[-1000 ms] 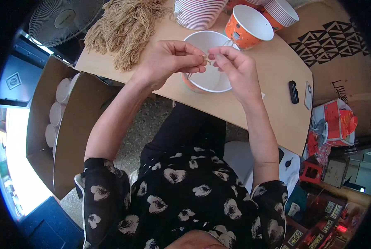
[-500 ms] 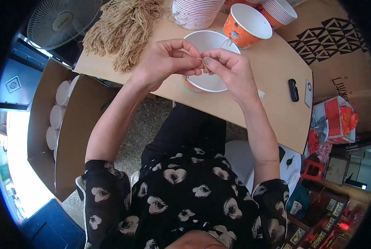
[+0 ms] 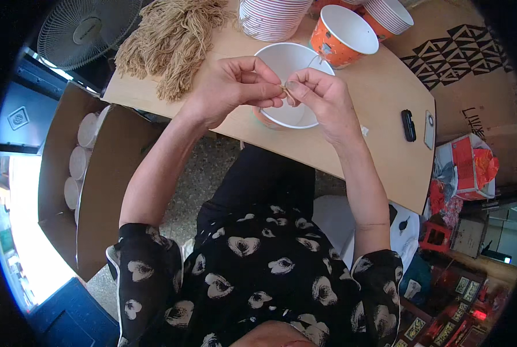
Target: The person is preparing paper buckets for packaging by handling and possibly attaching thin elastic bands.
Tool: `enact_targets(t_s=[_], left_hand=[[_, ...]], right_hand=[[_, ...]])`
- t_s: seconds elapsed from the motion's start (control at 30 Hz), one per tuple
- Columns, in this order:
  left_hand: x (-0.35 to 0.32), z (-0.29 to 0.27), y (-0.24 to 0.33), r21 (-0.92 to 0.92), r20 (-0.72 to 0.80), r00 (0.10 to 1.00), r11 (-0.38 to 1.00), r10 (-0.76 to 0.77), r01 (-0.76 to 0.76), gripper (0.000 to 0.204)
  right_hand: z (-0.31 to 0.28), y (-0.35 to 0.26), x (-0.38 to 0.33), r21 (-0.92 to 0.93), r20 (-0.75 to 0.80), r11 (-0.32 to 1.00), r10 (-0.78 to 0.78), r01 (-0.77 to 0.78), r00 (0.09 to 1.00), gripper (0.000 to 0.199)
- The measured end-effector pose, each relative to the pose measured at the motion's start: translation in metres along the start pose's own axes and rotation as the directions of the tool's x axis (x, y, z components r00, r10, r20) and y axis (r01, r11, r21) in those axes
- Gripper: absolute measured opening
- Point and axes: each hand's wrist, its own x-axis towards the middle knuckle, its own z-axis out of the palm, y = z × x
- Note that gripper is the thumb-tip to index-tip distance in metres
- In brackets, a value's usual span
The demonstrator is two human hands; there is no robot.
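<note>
My left hand [image 3: 235,89] and my right hand [image 3: 319,98] meet fingertip to fingertip over a white paper bowl [image 3: 281,63] on the wooden table [image 3: 380,110]. Both pinch a short tan string [image 3: 284,88] between thumb and fingers, right above the bowl's open mouth. The bowl has an orange outside, partly hidden under my hands. A second orange bowl [image 3: 340,34] with a string handle stands just behind it.
A heap of tan strings [image 3: 171,40] lies at the table's left. Stacks of bowls [image 3: 273,17] stand at the back. A small black device [image 3: 408,125] lies at the right. A fan [image 3: 85,29] and a cardboard box of lids [image 3: 76,168] sit left.
The hands have closed together over the bowl, with the string now pinched shorter between the fingertips. The bowl has stayed in place.
</note>
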Motion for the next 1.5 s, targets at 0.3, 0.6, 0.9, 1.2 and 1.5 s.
enact_targets(t_s=[0.3, 0.6, 0.9, 1.2, 1.5], left_hand=[[0.0, -0.002, 0.0, 0.041, 0.002, 0.999, 0.998, 0.051, -0.051, 0.017], [-0.003, 0.003, -0.005, 0.161, -0.093, 0.989, 0.982, 0.112, -0.096, 0.017], [-0.004, 0.004, -0.003, 0.127, -0.109, 0.99, 0.989, 0.091, -0.076, 0.018], [-0.004, 0.005, 0.002, 0.136, -0.097, 0.993, 0.989, 0.066, -0.052, 0.018], [-0.003, 0.0, -0.005, 0.057, -0.042, 0.997, 0.997, 0.057, -0.055, 0.022]], right_hand=[[0.002, -0.003, -0.001, 0.021, -0.057, 0.998, 0.067, -0.066, 0.996, 0.017], [0.004, -0.017, 0.004, -0.008, -0.003, 0.983, 0.185, -0.185, 0.983, 0.023], [0.006, -0.014, 0.001, -0.002, 0.037, 0.99, 0.142, -0.142, 0.989, 0.031], [0.005, -0.008, 0.003, 0.015, -0.033, 0.997, 0.082, -0.082, 0.996, 0.012], [0.006, -0.008, 0.002, 0.008, -0.072, 0.998, 0.055, -0.055, 0.996, 0.014]])
